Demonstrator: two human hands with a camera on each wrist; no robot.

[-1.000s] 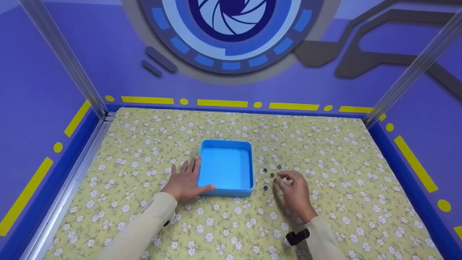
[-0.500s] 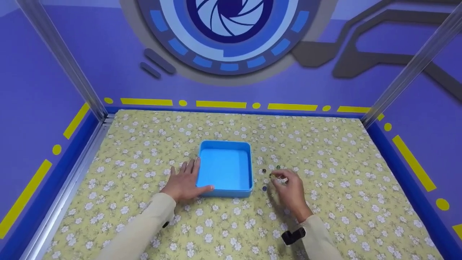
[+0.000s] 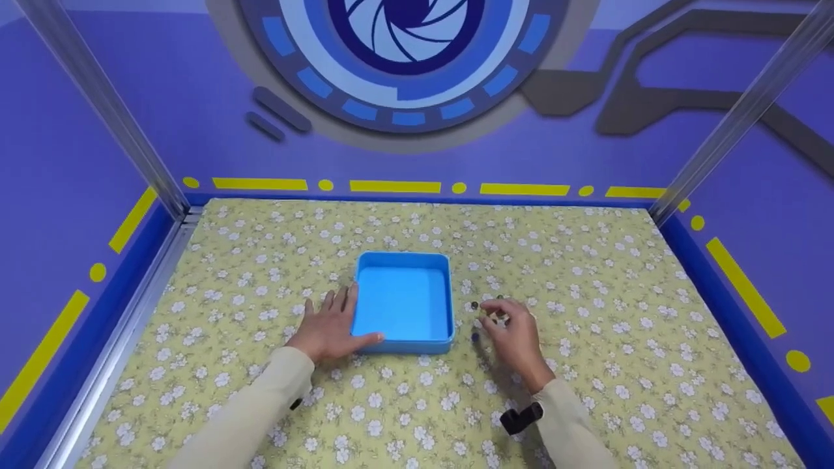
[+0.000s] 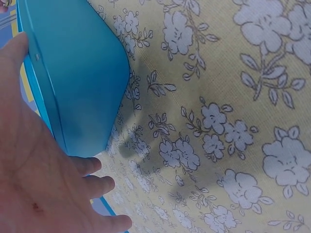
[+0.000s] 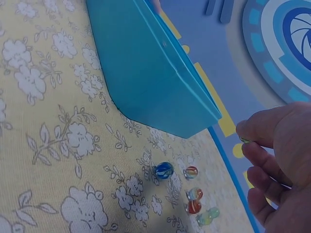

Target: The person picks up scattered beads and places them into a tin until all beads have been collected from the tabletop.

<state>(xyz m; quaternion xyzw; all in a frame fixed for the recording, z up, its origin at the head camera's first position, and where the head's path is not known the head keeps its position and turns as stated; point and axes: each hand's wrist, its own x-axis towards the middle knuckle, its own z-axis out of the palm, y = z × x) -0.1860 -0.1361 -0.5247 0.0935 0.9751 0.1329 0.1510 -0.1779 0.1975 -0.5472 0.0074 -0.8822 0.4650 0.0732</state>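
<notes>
A square, open-topped blue box sits on the flowered cloth. My left hand lies against its near left corner, fingers straight along the left side and thumb over the front rim. Right of the box, my right hand hovers above the cloth, thumb and forefinger together. In the right wrist view a greenish sliver of a marble shows between those fingertips; the rest is covered. Below lie several glass marbles: a blue one, a red-striped one, other reddish ones and a greenish one.
The yellow flowered cloth covers the tabletop. Blue-purple panels with metal posts close it in at the back and on both sides. Black wrist mounts sit at the sleeves.
My right hand has shifted a little left, nearer the box, and now has a marble pinched. The left hand and the box have stayed put; the head view has drifted slightly.
</notes>
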